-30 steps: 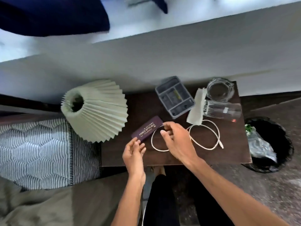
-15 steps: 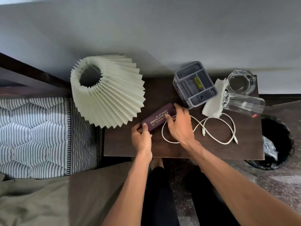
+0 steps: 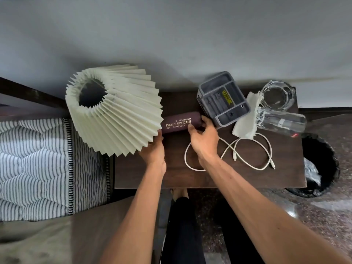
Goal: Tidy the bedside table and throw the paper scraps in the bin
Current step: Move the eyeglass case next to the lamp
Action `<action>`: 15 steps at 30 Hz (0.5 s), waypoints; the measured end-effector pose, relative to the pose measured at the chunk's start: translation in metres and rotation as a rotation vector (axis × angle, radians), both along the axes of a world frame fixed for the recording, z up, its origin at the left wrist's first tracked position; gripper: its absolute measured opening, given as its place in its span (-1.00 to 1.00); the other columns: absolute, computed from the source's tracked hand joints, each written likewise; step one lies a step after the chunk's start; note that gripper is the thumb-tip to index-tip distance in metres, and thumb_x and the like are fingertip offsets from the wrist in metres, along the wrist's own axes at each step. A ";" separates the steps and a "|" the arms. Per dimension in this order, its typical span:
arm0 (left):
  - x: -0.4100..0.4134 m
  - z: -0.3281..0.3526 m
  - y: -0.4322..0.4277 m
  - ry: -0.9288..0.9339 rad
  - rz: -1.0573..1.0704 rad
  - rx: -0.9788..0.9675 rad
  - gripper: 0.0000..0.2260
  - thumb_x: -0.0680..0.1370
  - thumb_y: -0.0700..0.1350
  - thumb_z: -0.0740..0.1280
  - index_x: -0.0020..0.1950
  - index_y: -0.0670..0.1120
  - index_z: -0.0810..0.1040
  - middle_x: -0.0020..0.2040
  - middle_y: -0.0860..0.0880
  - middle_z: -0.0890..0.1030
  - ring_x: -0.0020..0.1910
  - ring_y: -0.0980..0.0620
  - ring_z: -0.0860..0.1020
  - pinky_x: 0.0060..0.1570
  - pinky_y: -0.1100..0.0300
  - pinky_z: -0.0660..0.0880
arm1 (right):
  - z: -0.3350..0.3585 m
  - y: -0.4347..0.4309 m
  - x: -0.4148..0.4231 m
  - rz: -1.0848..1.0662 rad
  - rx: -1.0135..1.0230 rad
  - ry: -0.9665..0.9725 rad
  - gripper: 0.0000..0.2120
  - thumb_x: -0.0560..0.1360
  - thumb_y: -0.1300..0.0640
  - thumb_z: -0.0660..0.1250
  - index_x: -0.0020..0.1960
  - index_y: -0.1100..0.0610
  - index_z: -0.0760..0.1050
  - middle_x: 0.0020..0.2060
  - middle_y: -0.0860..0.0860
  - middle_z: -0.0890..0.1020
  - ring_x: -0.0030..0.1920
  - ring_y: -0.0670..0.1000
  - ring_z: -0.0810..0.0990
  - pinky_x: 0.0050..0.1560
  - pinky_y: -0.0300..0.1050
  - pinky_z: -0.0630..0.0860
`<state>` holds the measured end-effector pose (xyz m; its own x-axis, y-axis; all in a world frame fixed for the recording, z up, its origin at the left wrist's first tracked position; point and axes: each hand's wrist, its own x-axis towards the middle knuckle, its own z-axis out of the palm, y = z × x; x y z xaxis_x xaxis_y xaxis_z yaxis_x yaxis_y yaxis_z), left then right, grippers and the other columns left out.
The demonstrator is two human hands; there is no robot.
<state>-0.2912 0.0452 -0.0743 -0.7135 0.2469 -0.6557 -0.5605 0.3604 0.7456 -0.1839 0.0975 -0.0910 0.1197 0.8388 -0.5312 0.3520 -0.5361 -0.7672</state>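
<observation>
Lying between both hands' grip, spectacle case (image 3: 180, 124) on table (image 3: 228, 178).

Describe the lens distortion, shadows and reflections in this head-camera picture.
Head view: wide-angle bending curves the dark wooden bedside table edges; the pleated cream lampshade shadows the grey wall; the clear glass tumbler lying on its side shows glints; the gold lettering on the maroon spectacle case stays sharp.

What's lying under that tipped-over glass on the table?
A white paper scrap lies partly under the glass, its edge tucked beneath the glass's open end. The rest shows the dark table through the clear wall. How far the paper reaches underneath cannot be told.
</observation>
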 end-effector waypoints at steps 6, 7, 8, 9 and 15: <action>0.005 0.002 0.008 0.064 0.000 -0.072 -0.51 0.54 -0.15 0.46 0.42 -0.14 0.37 0.26 0.06 0.49 0.22 0.09 0.48 0.10 0.34 0.39 | -0.004 0.007 -0.012 -0.042 -0.005 0.023 -0.47 0.50 0.15 0.45 0.44 0.06 0.40 0.28 0.13 0.52 0.07 0.02 0.65 0.20 -0.15 0.58; 0.005 -0.001 0.009 0.112 -0.011 -0.091 -0.47 0.54 -0.15 0.45 0.46 -0.15 0.34 0.24 0.10 0.44 0.22 0.13 0.43 0.08 0.38 0.34 | -0.005 0.008 -0.014 -0.041 -0.011 0.025 -0.46 0.49 0.16 0.45 0.44 0.07 0.40 0.27 0.13 0.53 0.06 0.03 0.65 0.21 -0.10 0.59; 0.003 -0.001 0.009 0.140 -0.025 -0.105 -0.50 0.55 -0.16 0.44 0.44 -0.12 0.35 0.23 0.09 0.42 0.24 0.14 0.42 0.09 0.37 0.33 | -0.005 0.008 -0.015 -0.044 -0.019 0.027 -0.45 0.48 0.15 0.45 0.44 0.07 0.41 0.26 0.12 0.54 0.06 0.04 0.65 0.23 -0.05 0.58; 0.002 -0.004 0.011 0.140 -0.043 -0.110 -0.57 0.56 -0.15 0.43 0.38 -0.08 0.38 0.24 0.06 0.45 0.28 0.08 0.45 0.12 0.32 0.37 | -0.006 0.008 -0.017 -0.050 -0.023 0.027 -0.43 0.46 0.12 0.45 0.44 0.06 0.41 0.25 0.12 0.55 0.08 0.05 0.65 0.26 0.00 0.57; -0.008 -0.029 0.011 0.027 -0.141 -0.202 -0.63 0.61 0.01 0.35 0.27 -0.24 0.50 0.33 -0.21 0.56 0.38 -0.24 0.47 0.26 0.05 0.47 | -0.014 0.010 -0.023 -0.079 -0.019 0.004 -0.36 0.38 0.01 0.39 0.45 0.03 0.40 0.16 0.03 0.62 0.20 0.15 0.59 0.32 0.11 0.50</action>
